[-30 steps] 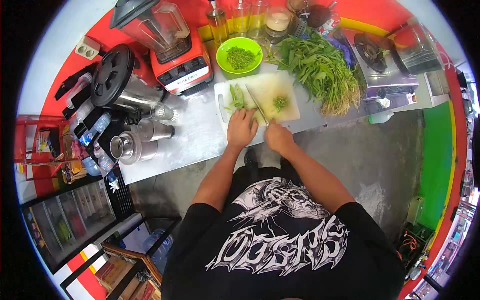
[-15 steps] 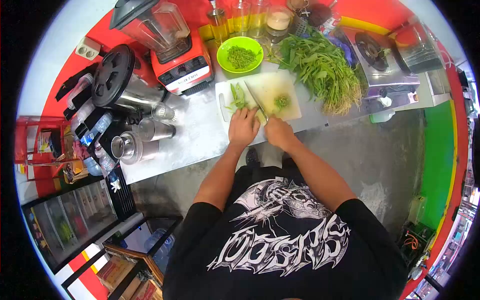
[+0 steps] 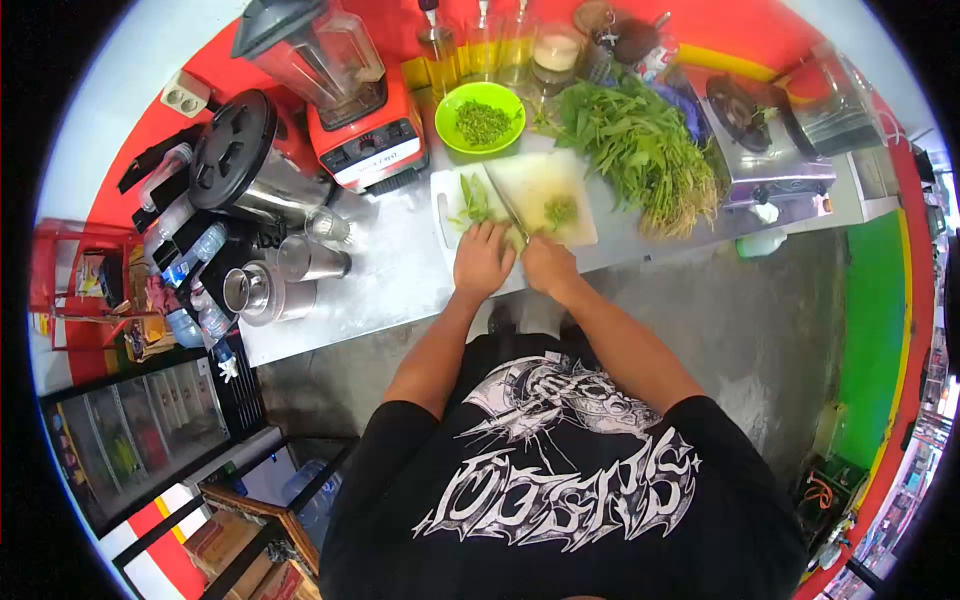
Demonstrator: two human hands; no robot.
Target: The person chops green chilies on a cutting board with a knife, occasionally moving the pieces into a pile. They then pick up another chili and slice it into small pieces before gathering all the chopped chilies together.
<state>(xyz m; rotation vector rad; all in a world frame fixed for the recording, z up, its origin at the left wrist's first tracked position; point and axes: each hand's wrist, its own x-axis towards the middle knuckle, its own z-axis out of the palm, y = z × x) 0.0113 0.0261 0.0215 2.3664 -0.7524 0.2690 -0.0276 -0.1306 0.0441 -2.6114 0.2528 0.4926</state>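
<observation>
On the white cutting board [image 3: 585, 232], my left hand [image 3: 483, 262] presses its curled fingers onto a small bunch of green leaves [image 3: 475, 197], whose near ends are hidden under it. Just to the right, my right hand [image 3: 549, 266] grips a knife [image 3: 507, 203] by the handle; the blade points away from me across the board, beside the left fingertips. A small heap of chopped greens [image 3: 561, 211] lies right of the blade. Behind the board stands a lime-green bowl [image 3: 449, 133] holding more chopped greens.
A large bunch of leafy greens with roots [image 3: 640, 150] lies right of the board, beside a gas stove [image 3: 765, 165]. Left are a red blender [image 3: 370, 140], a lidded steel pot [image 3: 290, 185] and metal cups [image 3: 300, 262]. Bottles [image 3: 438, 55] line the wall.
The view has shifted slightly. Both hands stay at the near edge of the board, with the knife still beside the left fingertips and the leaves still under the left hand.
</observation>
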